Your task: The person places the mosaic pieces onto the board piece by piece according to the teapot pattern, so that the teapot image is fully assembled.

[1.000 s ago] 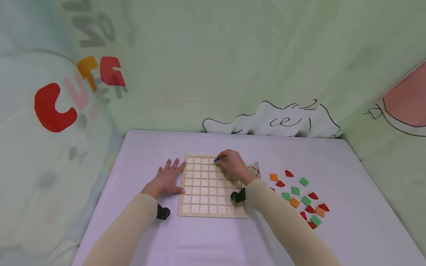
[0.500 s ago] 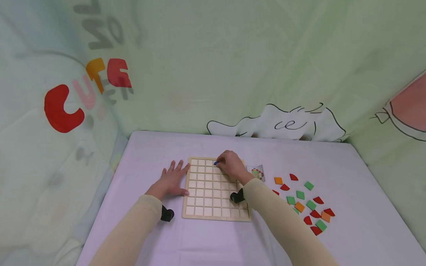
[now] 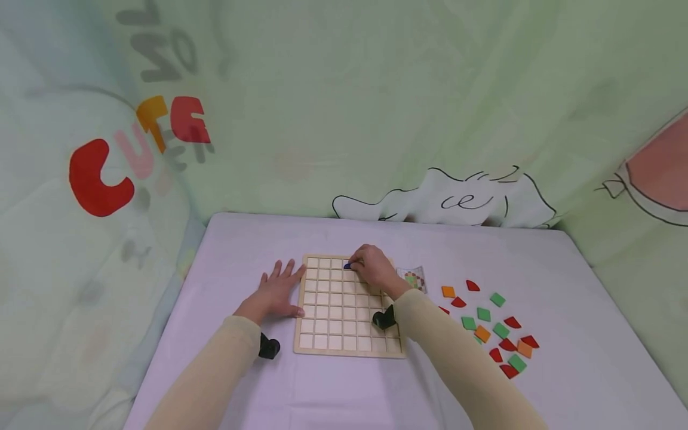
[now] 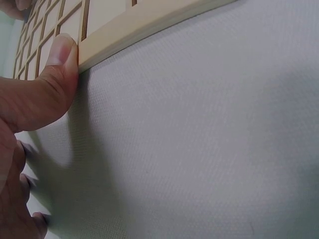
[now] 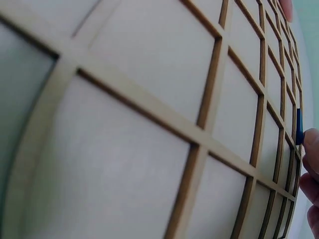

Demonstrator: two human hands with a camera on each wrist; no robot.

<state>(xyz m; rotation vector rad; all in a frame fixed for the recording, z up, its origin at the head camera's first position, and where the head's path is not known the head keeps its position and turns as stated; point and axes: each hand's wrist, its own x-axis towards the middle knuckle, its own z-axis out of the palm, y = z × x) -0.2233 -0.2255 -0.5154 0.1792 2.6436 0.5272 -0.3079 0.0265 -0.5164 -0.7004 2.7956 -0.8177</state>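
A square wooden grid board (image 3: 349, 355) lies on the table, its cells bare and pale where visible. My left hand (image 3: 276, 295) is spread flat at the board's left side. In the left wrist view its thumb (image 4: 62, 52) rests on the frame. Over the far row, my right hand (image 3: 374, 267) pinches a small dark blue piece (image 3: 346, 266) between thumb and fingertips. From the right wrist the blue piece (image 5: 299, 127) appears thin, edge-on, right at a far cell. The right hand and sleeve hide some of the board's right side.
A small printed pattern card (image 3: 415, 278) lies beyond the board's right edge. Further right are scattered flat pieces: green squares (image 3: 497, 299), orange squares (image 3: 448, 291) and red quarter-circles (image 3: 472, 285). A printed curtain (image 3: 279, 119) hangs behind the table.
The right hand has lowered the blue piece slightly, closer to a cell in the far row. The left hand has stayed at the board's left edge. The head view has shifted a little.
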